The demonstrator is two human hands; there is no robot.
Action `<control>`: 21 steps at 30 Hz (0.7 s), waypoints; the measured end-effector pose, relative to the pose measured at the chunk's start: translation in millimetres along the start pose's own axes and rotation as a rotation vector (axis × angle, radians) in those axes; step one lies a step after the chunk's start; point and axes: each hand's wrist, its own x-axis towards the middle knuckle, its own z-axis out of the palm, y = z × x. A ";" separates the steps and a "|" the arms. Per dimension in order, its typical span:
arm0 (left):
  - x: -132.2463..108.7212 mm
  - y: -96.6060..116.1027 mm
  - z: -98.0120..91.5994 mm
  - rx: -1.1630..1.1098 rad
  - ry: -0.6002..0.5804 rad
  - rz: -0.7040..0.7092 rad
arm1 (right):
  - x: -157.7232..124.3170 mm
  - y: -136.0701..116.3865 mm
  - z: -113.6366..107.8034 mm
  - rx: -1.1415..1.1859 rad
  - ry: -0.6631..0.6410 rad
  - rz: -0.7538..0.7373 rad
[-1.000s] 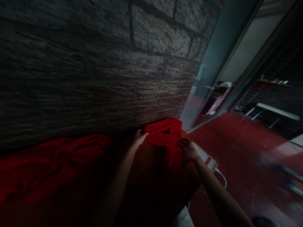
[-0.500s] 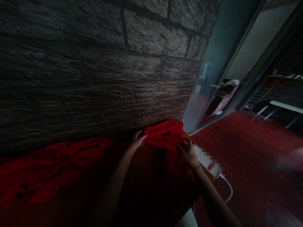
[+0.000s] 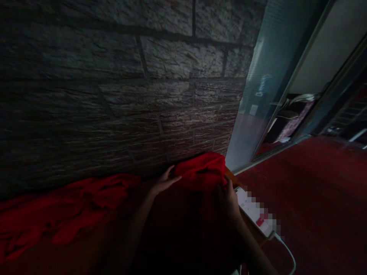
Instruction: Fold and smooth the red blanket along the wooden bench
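Note:
A folded red cloth lies on the dark wooden table, close to the stone wall. At its left end is my left hand, thumb and fingers spread apart, with nothing gripped. My right hand is at the cloth's right edge, its fingers closed on the fabric; the thumb side is lost in shadow. Farther left, a second crumpled red cloth is spread along the table, touched by neither hand.
A phone with a lit screen lies at the table's right edge, and a white cable runs from it. Behind the table rises the rough stone wall. A glass door panel and red floor are to the right.
My left hand has let go of the cloth's left end and its fingers have spread. The cloth now lies lower and more bunched. The view has shifted left slightly.

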 end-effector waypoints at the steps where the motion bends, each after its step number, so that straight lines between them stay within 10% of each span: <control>1: 0.3 0.7 1.2 0.001 0.002 0.023 | -2.3 0.5 1.6 0.001 0.018 -0.021; 11: 15.6 4.2 4.3 0.091 0.040 -0.051 | -16.3 0.3 -0.2 -0.055 0.053 -0.029; 21: 18.2 -12.1 16.2 0.266 0.325 0.286 | -87.3 -13.3 -10.0 0.482 -0.060 0.279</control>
